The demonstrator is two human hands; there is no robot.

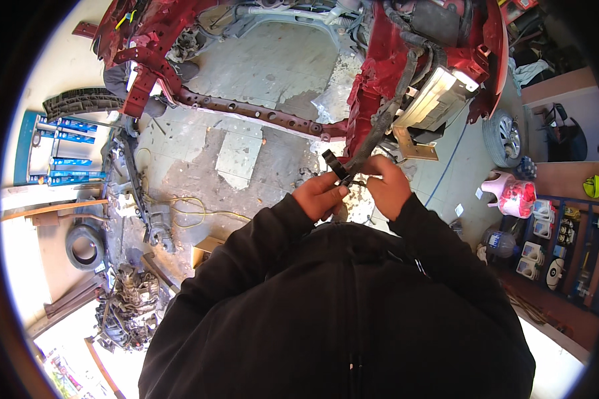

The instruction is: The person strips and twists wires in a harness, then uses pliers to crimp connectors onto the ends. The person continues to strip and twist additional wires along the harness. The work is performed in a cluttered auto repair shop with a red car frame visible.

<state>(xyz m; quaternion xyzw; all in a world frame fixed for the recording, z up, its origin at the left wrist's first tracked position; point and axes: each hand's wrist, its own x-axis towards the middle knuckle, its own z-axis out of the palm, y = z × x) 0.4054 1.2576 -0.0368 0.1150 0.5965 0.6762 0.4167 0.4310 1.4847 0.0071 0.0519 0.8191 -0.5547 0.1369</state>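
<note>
A small black strap [334, 164] sits in the middle of the scene, just in front of the person's chest. The left hand [319, 195] pinches its near end, with the thumb and fingers closed tight on it. The right hand [387, 187] is just beside the left one, with its fingers curled shut over a thick black cable bundle [379, 126] — the strap touches that bundle where the two hands meet. The bundle runs up and far to the right, into the red car body [379, 73].

Both arms are in black sleeves [259, 233], and they come from the near edge.

A red crossbar [246, 110] with round holes runs from the far left to the middle, joining the two sides of the car's open front. Under it is the grey concrete floor [273, 60], bare and patchy. A tan metal box [432, 100] hangs on the right part of the car. A car wheel [502, 136] stands to the right of it.

On the left, a yellow cord [193, 207] lies on the floor near some grey car parts [146, 213]. A black tyre [83, 247] lies further left. On the right is a pink jug [512, 194] — and near it a shelf with small boxes [546, 239].
</note>
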